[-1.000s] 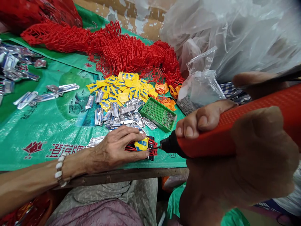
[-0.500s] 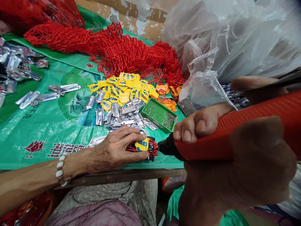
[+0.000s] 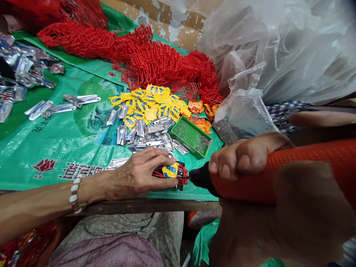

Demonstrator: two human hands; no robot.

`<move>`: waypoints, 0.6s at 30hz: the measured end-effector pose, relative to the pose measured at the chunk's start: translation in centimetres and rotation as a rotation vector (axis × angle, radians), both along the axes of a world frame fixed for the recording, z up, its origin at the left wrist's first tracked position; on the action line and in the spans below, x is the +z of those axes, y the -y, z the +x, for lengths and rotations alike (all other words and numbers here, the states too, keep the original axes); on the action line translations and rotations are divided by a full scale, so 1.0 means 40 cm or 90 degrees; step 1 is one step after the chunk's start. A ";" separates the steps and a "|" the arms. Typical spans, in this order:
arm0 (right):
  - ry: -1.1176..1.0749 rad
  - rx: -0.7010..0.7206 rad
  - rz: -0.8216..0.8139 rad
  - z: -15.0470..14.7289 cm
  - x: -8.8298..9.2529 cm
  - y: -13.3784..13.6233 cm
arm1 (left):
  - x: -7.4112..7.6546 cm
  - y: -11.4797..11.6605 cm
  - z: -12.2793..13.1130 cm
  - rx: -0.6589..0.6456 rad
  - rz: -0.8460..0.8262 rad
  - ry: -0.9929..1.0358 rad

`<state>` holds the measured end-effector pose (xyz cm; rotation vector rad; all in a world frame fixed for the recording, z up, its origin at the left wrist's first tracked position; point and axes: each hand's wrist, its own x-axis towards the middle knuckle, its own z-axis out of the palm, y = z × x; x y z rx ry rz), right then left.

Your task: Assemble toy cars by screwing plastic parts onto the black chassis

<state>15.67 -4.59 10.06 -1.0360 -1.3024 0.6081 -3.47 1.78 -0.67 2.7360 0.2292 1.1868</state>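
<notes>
- A green-covered desk carries red plastic parts toward its far edge.
- A red power screwdriver points leftward, the right hand wrapped around its body.
- The left hand rests palm down, forearm crossing the near edge, thumb and fingers clamped on a toy car.
- The car lies by that edge, between thumb and fingers, its red end at the screwdriver's tip.

The toy car is partly covered by the left hand; the red tool is cut off at the right edge; the right hand is partly blurred.
</notes>
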 end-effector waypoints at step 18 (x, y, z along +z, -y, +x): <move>-0.041 -0.112 0.108 -0.031 0.030 -0.050 | -0.026 0.002 0.013 0.007 -0.025 0.061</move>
